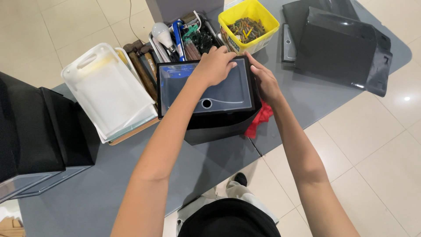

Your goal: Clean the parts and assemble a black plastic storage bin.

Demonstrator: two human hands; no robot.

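- Under both hands, a black box with a clear lid point(206, 94) sits on the grey surface point(131, 175).
- The left hand point(215, 66) lies curled on the lid's far edge, gripping it.
- The right hand point(264, 81) clasps the box's right rim.
- Just beyond the hands stands a yellow tub point(249, 24); a red cloth point(262, 120) lies below the right hand.

Single view, head-worn camera. Looks steeply down from above person's own torso, facing forward across grey table point(302, 103). Close range: both forearms fill lower frame, reaching up to black box point(206, 98) at frame centre. Beyond box: tool tray point(184, 37), yellow tub point(248, 22) at top edge. Left of box: white boards point(107, 90). Right of box, farther: black bags point(342, 46). Below box: tiled floor point(372, 145). No second view for overlap.
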